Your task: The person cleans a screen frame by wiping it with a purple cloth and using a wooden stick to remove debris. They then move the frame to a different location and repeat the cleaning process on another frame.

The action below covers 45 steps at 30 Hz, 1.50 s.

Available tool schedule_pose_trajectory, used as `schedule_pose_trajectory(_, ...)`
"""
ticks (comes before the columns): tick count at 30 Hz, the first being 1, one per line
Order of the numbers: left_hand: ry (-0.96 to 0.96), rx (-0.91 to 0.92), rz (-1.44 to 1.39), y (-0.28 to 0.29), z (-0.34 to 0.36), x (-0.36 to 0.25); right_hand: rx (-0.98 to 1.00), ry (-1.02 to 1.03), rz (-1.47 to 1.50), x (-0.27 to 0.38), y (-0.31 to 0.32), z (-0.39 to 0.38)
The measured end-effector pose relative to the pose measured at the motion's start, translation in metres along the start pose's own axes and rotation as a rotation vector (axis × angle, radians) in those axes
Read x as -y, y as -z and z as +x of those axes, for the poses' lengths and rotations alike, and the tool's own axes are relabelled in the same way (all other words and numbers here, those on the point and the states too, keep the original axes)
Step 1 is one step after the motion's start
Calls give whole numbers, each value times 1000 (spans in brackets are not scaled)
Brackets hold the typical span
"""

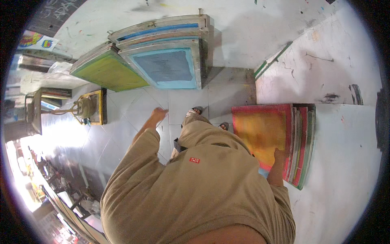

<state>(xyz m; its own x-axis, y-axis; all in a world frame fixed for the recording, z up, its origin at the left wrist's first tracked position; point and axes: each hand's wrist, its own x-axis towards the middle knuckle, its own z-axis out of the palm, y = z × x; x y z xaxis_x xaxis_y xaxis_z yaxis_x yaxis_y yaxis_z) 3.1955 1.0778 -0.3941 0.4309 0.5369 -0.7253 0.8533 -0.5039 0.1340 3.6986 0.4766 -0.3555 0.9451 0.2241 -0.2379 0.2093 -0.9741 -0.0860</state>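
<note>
My left hand (160, 114) hangs open over the floor tiles, left of my sandaled feet (197, 112), holding nothing. Down at my right side, my right hand (280, 156) is against or just in front of a stack of upright screen frames (255, 126); its fingers are too indistinct to tell whether they grip one. The front screen is orange and yellow with a red border, and several more frames with grey, red and green edges lean behind it on the white wall (345, 154). My tan shirt covers much of the lower middle of the view.
Ahead, grey-blue screens (162, 67) and green screens (106, 70) lean on a white wall (237, 32). At left are a floor machine or stand (85, 107) on a yellow-edged base and shelves with frames (57, 95). Clutter (85, 203) lies at the lower left.
</note>
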Motion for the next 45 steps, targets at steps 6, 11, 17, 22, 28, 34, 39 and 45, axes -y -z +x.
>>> schedule_pose_trajectory(6,269,-423,-371,156,50,-59,122,-233,-9,84,19,-87)
schedule_pose_trajectory(11,214,-605,-255,273,64,-72,182,-299,99,113,34,-122)
schedule_pose_trajectory(17,156,-423,40,293,98,-62,178,-370,117,109,28,-156)
schedule_pose_trajectory(22,93,-450,61,282,116,-47,198,-235,112,42,-20,-190)
schedule_pose_trajectory(28,119,-436,89,291,109,-33,376,-288,-58,27,-69,-214)
schedule_pose_trajectory(34,64,-415,101,300,97,-36,301,-94,-123,43,-68,-181)
schedule_pose_trajectory(39,61,-401,72,295,85,-28,283,-195,189,171,13,-125)
schedule_pose_trajectory(45,-15,-514,134,254,51,-21,329,-213,216,207,11,-127)
